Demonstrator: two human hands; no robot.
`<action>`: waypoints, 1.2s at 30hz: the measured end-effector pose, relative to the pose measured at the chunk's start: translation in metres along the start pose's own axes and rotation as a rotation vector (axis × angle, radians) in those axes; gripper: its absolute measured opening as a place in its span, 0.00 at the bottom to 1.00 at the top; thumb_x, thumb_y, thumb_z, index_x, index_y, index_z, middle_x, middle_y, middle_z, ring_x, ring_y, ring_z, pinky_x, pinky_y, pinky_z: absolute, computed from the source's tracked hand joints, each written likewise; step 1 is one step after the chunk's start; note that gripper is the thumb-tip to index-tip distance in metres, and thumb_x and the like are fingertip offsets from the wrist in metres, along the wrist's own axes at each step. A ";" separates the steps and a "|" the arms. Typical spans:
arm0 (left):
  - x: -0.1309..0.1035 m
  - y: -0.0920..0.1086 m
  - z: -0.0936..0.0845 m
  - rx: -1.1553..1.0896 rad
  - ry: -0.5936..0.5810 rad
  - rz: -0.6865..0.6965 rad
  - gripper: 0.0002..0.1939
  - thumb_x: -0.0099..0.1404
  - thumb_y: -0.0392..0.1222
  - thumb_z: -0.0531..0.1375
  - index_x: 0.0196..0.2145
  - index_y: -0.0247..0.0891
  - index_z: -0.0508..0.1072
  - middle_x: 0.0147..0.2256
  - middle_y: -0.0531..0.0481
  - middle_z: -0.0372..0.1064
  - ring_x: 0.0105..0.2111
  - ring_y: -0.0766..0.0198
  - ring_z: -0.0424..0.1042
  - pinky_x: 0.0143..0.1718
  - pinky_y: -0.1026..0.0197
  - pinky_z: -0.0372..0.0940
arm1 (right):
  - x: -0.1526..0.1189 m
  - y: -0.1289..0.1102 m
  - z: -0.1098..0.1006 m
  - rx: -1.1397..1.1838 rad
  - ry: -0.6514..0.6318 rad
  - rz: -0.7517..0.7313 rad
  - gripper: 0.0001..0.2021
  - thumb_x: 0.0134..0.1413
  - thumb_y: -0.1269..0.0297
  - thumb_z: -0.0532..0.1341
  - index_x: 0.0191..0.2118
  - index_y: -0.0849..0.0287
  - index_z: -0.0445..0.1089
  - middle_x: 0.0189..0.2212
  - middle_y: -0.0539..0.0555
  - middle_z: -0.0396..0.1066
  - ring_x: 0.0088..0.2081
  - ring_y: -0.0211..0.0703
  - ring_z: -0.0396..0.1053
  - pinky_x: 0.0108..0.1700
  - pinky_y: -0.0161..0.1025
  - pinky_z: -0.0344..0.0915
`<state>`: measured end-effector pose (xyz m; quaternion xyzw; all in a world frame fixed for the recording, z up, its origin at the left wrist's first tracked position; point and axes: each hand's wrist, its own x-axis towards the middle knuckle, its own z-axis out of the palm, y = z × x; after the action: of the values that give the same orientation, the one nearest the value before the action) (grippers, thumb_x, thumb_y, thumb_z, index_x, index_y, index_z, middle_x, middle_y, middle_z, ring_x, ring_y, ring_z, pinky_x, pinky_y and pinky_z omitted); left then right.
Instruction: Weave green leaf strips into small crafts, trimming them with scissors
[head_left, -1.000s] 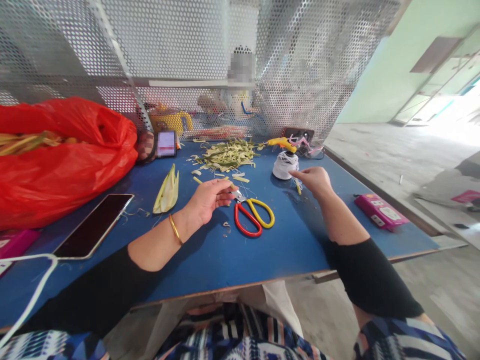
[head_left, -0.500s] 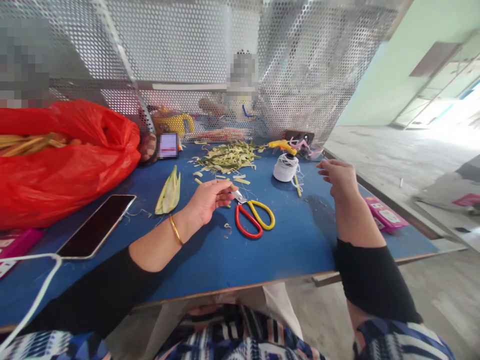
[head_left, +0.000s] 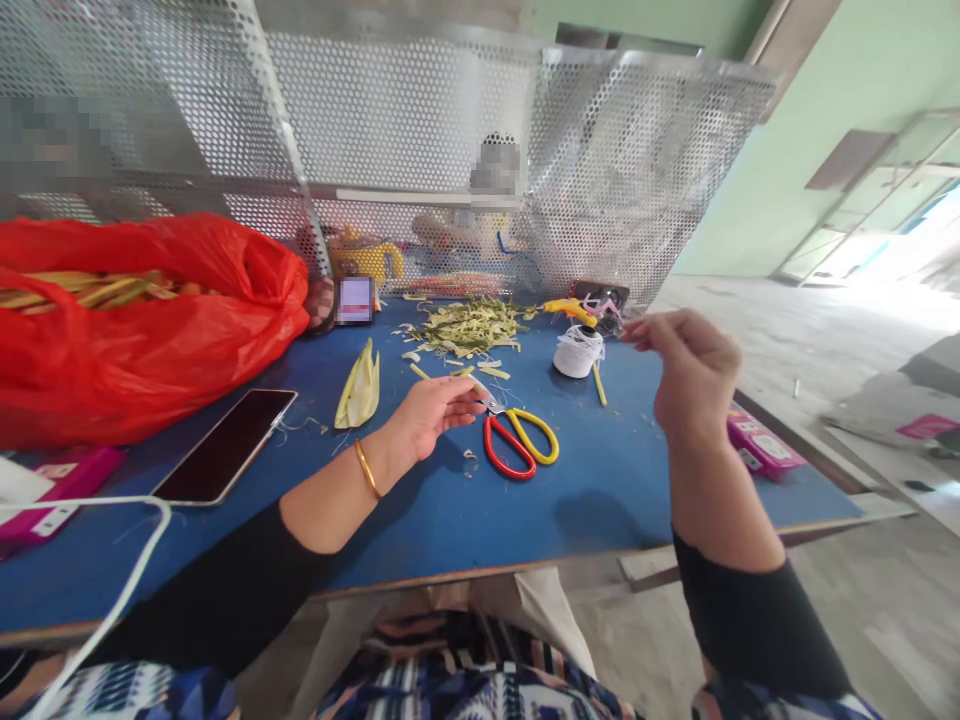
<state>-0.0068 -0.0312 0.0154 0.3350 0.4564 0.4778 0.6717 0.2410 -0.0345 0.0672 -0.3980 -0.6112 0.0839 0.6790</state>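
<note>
My left hand [head_left: 437, 412] rests low over the blue table, thumb and fingertips pressed together beside the blades of a pair of scissors [head_left: 511, 447] with one red and one yellow handle. Whatever lies between those fingertips is too small to make out. Raised at the right, my right hand [head_left: 694, 370] is closed in a pinch, and any thread in it cannot be seen clearly. A spool of white thread [head_left: 576, 354] stands to its left. Left of my left hand lies a pale green husk-like bud [head_left: 360, 388]. Green peelings [head_left: 471, 326] are heaped behind the scissors.
A red plastic bag [head_left: 150, 350] of yellowish stalks fills the left side. Near it lie a phone [head_left: 225, 445], a white cable [head_left: 142, 570] and a magenta pack [head_left: 64, 505]. Another magenta pack [head_left: 765, 443] sits at the right edge. A perforated metal screen [head_left: 405, 120] closes the back.
My right hand has lifted closer to the camera, and its shadow has moved left and nearer. The left hand stays beside the scissors. The whole view has shifted slightly.
</note>
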 end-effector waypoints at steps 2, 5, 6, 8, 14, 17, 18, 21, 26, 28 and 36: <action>-0.001 -0.002 0.002 0.009 -0.076 -0.065 0.08 0.64 0.32 0.59 0.27 0.30 0.75 0.28 0.45 0.77 0.24 0.67 0.75 0.22 0.69 0.67 | -0.029 -0.014 0.009 -0.082 -0.132 -0.069 0.10 0.57 0.65 0.59 0.25 0.57 0.68 0.27 0.51 0.73 0.33 0.41 0.71 0.38 0.39 0.66; 0.000 -0.006 0.003 -0.027 -0.199 -0.238 0.10 0.66 0.32 0.56 0.28 0.29 0.75 0.28 0.44 0.77 0.22 0.69 0.74 0.17 0.71 0.62 | -0.066 -0.024 0.026 -0.228 -0.422 -0.189 0.11 0.62 0.67 0.54 0.28 0.57 0.67 0.30 0.54 0.73 0.35 0.41 0.70 0.38 0.39 0.65; 0.000 -0.007 0.004 -0.047 -0.234 -0.298 0.11 0.66 0.32 0.55 0.28 0.29 0.74 0.26 0.45 0.75 0.20 0.70 0.72 0.15 0.72 0.60 | -0.075 -0.024 0.033 -0.272 -0.535 -0.244 0.12 0.63 0.68 0.52 0.29 0.57 0.67 0.31 0.55 0.74 0.35 0.42 0.70 0.38 0.39 0.64; 0.002 -0.009 0.004 -0.092 -0.300 -0.393 0.14 0.68 0.32 0.53 0.25 0.29 0.72 0.18 0.49 0.69 0.15 0.72 0.68 0.14 0.73 0.58 | -0.089 -0.024 0.045 -0.393 -0.697 -0.374 0.14 0.64 0.69 0.49 0.29 0.58 0.67 0.32 0.57 0.74 0.34 0.43 0.69 0.38 0.40 0.62; 0.007 -0.007 0.001 -0.198 -0.324 -0.424 0.16 0.69 0.31 0.50 0.25 0.27 0.71 0.18 0.51 0.66 0.12 0.77 0.61 0.13 0.75 0.58 | -0.100 -0.024 0.055 -0.476 -0.913 -0.520 0.15 0.65 0.69 0.48 0.30 0.60 0.68 0.29 0.57 0.73 0.34 0.43 0.68 0.37 0.40 0.59; 0.011 -0.005 -0.002 -0.178 -0.224 -0.353 0.16 0.68 0.30 0.52 0.22 0.30 0.68 0.16 0.54 0.62 0.13 0.75 0.62 0.16 0.73 0.63 | -0.084 -0.017 0.047 -0.337 -0.964 -0.377 0.15 0.64 0.65 0.50 0.30 0.58 0.69 0.33 0.56 0.74 0.36 0.42 0.70 0.39 0.39 0.61; 0.013 -0.004 -0.003 -0.174 -0.195 -0.326 0.16 0.67 0.29 0.52 0.21 0.31 0.67 0.15 0.54 0.61 0.13 0.75 0.62 0.17 0.72 0.64 | -0.074 -0.012 0.044 -0.313 -0.941 -0.293 0.14 0.63 0.62 0.51 0.30 0.58 0.70 0.37 0.56 0.75 0.38 0.43 0.71 0.40 0.39 0.62; 0.018 -0.002 -0.008 -0.164 -0.142 -0.263 0.17 0.67 0.29 0.52 0.20 0.33 0.66 0.14 0.56 0.60 0.13 0.75 0.61 0.17 0.72 0.64 | -0.033 0.007 0.041 -0.621 -0.581 0.076 0.15 0.60 0.55 0.54 0.33 0.58 0.72 0.38 0.59 0.74 0.39 0.47 0.71 0.40 0.41 0.64; 0.021 0.003 -0.012 -0.108 -0.099 -0.205 0.15 0.64 0.28 0.55 0.20 0.34 0.65 0.14 0.55 0.60 0.12 0.74 0.60 0.16 0.71 0.62 | 0.018 0.044 0.058 -1.186 -0.354 0.360 0.36 0.51 0.42 0.60 0.55 0.69 0.64 0.48 0.72 0.68 0.49 0.63 0.68 0.45 0.50 0.64; 0.020 0.004 -0.013 -0.095 -0.095 -0.189 0.15 0.63 0.27 0.57 0.19 0.34 0.64 0.14 0.56 0.59 0.12 0.74 0.59 0.16 0.71 0.61 | 0.026 0.056 0.064 -1.243 -0.441 0.416 0.37 0.50 0.41 0.60 0.55 0.71 0.64 0.48 0.73 0.68 0.49 0.63 0.68 0.45 0.50 0.65; 0.020 0.010 -0.014 -0.102 -0.061 -0.156 0.18 0.64 0.27 0.53 0.18 0.35 0.61 0.14 0.60 0.51 0.12 0.76 0.53 0.16 0.71 0.59 | 0.057 0.082 0.044 -1.177 -0.713 0.359 0.27 0.47 0.62 0.65 0.56 0.60 0.66 0.53 0.66 0.66 0.50 0.58 0.68 0.48 0.47 0.64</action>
<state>-0.0205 -0.0086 0.0134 0.2782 0.4353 0.4364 0.7367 0.2458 0.0740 0.0550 -0.7415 -0.6649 -0.0245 0.0859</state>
